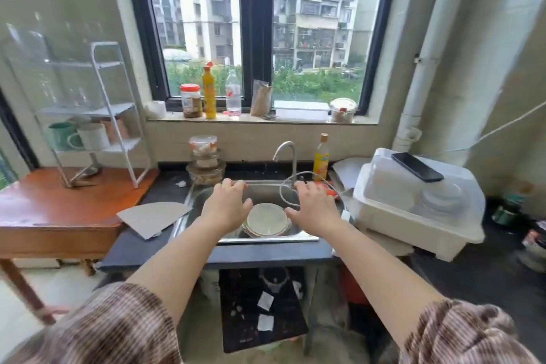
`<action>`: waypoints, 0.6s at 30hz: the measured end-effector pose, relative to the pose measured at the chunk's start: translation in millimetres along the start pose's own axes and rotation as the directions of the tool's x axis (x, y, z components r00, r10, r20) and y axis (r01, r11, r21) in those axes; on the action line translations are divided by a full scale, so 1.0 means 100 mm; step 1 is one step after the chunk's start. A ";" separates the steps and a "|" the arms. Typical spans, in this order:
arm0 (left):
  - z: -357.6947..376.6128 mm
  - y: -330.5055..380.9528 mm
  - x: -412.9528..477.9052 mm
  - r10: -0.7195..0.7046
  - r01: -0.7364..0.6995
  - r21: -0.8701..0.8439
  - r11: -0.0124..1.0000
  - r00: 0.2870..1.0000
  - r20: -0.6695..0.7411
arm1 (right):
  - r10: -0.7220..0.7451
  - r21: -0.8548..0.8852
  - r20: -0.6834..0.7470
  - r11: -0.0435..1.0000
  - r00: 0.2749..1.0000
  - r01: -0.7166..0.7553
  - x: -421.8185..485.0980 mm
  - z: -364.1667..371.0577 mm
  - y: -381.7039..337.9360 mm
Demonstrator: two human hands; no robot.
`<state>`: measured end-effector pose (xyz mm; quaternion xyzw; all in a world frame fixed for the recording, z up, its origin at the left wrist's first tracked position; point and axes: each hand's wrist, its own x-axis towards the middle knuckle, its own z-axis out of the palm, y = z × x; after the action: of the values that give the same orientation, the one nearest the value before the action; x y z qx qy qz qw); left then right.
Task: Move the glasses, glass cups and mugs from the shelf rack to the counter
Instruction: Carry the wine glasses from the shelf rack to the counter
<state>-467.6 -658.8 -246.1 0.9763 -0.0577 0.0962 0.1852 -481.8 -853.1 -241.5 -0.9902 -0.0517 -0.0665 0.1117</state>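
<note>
A white wire shelf rack (110,103) stands on the wooden table at the left. Clear glasses (77,94) sit on its upper and middle shelves, blurred and hard to separate. On the lower shelf are a green mug (60,134), a white mug (93,136) and a brownish cup (113,130). My left hand (227,205) and my right hand (314,207) are stretched out over the steel sink (266,190), fingers spread, holding nothing. Both hands are well right of the rack.
The wooden table (44,204) adjoins a dark counter (165,186) holding a grey cardboard piece (153,216). Plates (267,220) lie in the sink under a tap (286,154). Stacked containers (205,161), a bottle (321,156) and a covered dish rack (413,201) with a phone (416,166) flank it.
</note>
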 end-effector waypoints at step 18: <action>-1.78 -3.25 2.07 -0.285 0.302 0.001 0.953 0.901 -0.328 | -0.459 0.027 -0.115 0.885 0.881 0.465 3.38 0.38 -3.51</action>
<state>-247.7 -307.4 -154.0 0.9491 0.1238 0.2276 0.1790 -185.6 -474.2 -154.8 -0.9410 -0.2819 -0.1420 0.1219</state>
